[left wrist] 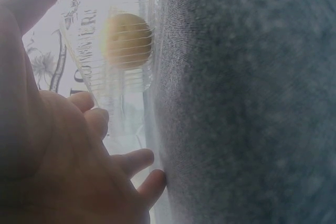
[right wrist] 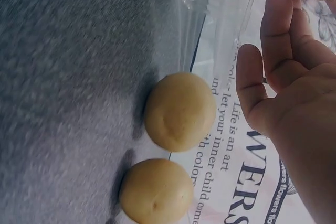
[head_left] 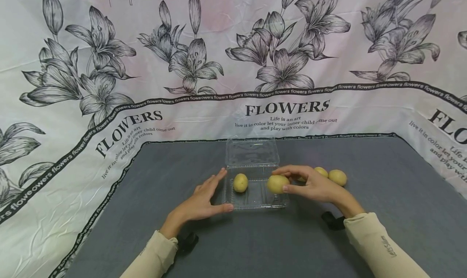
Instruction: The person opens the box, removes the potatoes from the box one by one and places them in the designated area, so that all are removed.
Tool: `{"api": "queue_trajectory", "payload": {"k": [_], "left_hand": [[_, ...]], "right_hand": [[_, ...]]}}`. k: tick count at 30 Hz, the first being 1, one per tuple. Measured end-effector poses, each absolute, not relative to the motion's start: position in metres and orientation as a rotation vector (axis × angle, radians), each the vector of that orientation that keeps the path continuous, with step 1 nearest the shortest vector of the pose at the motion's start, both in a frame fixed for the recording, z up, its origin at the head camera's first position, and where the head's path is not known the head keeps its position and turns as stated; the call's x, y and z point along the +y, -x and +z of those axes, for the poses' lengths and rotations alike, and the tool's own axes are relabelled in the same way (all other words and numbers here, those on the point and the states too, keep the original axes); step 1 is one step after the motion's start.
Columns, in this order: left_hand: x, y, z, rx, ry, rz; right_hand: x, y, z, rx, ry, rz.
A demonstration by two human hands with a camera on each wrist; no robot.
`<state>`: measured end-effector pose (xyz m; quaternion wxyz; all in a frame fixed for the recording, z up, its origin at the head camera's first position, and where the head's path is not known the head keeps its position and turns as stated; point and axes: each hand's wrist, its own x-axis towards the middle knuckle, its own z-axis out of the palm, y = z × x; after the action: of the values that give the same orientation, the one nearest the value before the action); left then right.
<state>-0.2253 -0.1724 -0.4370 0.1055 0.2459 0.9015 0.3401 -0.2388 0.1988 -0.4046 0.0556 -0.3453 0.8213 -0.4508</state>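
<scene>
Grey worktop [head_left: 233,249] spanned the lower frame. Right of centre, the right hand [head_left: 316,187] pinched 1 round yellow potato [head_left: 276,184] above a clear plastic clamshell [head_left: 251,153]; left hand [head_left: 200,202] spread beside it. Low, gentle release looked wisest.

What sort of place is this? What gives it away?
Likely a staged tabletop booth: a white sheet printed with black flowers runs along the back and sides of a plain dark-grey tabletop, where an open, clear plastic hinged box sits before the person.
</scene>
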Motion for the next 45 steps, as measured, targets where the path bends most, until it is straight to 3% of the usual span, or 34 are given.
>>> {"api": "queue_trajectory", "payload": {"k": [29,45], "left_hand": [[-0.172,0.225,-0.438,2.659,-0.713,0.995],[-0.172,0.225,-0.437,2.662,-0.710,0.989]], "right_hand": [[0.248,0.228,-0.416,2.686,1.046,-1.385],[0.266,0.227,-0.427,2.461,1.026,-1.486]]}}
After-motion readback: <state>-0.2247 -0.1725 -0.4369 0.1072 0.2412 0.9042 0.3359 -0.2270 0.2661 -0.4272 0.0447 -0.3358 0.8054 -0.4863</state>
